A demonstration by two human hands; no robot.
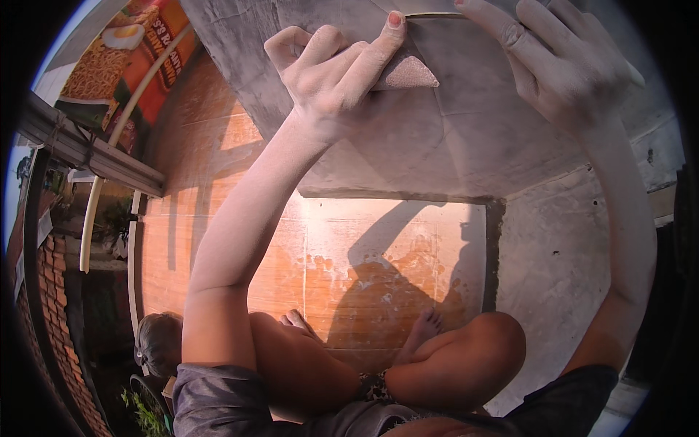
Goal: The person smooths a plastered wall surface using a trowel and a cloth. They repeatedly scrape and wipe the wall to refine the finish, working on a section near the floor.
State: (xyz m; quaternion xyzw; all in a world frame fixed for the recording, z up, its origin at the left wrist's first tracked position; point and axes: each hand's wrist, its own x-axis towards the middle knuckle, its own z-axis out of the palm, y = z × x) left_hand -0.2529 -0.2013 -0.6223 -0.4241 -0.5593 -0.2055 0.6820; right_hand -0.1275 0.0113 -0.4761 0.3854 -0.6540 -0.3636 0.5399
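My left hand [331, 73], coated in pale dust, is raised against the grey plastered wall [408, 146]. Its fingers are curled and the thumb stretches upward. A grainy, pinkish-brown piece with a pointed corner, like sandpaper [411, 73], sticks out from under this hand. To its right, my right hand [561, 62], equally dusty, reaches up with bent fingers. A thin edge [437, 14] spans the gap between the thumb of my left hand and a fingertip of my right. A small pale tip [636, 75] shows beyond my right hand; what it belongs to is hidden.
Below is an orange tiled floor [277, 240] with white dust, wet-looking patches and my shadow. My bent legs [466, 357] are at the lower middle. Another grey wall [553, 247] stands right. A printed banner [138, 65], metal rail [95, 142] and person's head [156, 342] are left.
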